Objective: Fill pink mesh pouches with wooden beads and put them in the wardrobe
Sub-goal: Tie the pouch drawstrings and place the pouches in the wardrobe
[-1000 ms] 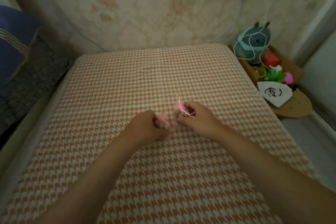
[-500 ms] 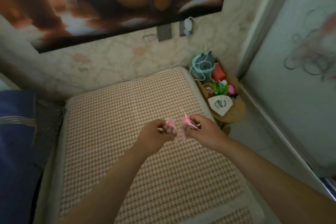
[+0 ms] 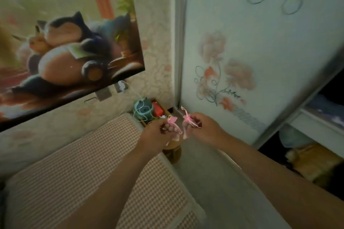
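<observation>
The big wardrobe (image 3: 260, 52) with painted flowers stands on the right, with a dark gap open at its far side. The checked bed (image 3: 74, 182) lies low on the left, under a cartoon picture (image 3: 65, 42). Up in the air between them, the left hand (image 3: 156, 134) pinches one pink mesh pouch (image 3: 172, 121) and the right hand (image 3: 202, 126) pinches a second pink pouch (image 3: 187, 122) — side by side, just in front of the wardrobe door.

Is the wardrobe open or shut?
Open, at least partly: right of the flowered sliding door, the dark wardrobe interior with a shelf is exposed.
</observation>
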The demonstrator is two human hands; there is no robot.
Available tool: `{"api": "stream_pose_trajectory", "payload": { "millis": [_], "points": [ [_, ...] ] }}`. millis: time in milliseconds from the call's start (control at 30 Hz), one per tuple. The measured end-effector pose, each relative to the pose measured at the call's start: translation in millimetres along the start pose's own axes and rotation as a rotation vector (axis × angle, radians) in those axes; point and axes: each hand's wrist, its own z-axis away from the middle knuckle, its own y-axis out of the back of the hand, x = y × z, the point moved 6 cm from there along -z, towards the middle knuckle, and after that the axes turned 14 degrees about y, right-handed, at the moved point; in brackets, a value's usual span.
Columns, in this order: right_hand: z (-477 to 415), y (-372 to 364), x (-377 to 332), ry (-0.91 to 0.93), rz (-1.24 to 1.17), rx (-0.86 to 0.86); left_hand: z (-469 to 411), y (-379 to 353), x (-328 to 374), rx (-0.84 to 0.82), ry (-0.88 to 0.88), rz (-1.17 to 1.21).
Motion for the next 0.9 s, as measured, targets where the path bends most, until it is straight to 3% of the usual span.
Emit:
{"api": "stream_pose_trajectory", "payload": {
  "millis": [200, 367, 633, 900],
  "points": [
    [64, 103, 3, -0.059, -0.018, 0.230, 15, -60, 96, -0.104, -0.223, -0.038],
    [149, 199, 47, -0.165, -0.035, 0.410, 33, -163, 185, -0.278, -0.372, -0.064],
    [346, 381, 142, -0.324, 0.077, 0.656, 124, -394, 334, -0.599, -0.507, -0.026],
    [532, 517, 242, -0.483, 0.083, 0.806, 228, -617, 438, -0.737, -0.619, -0.201]
  ]
}}
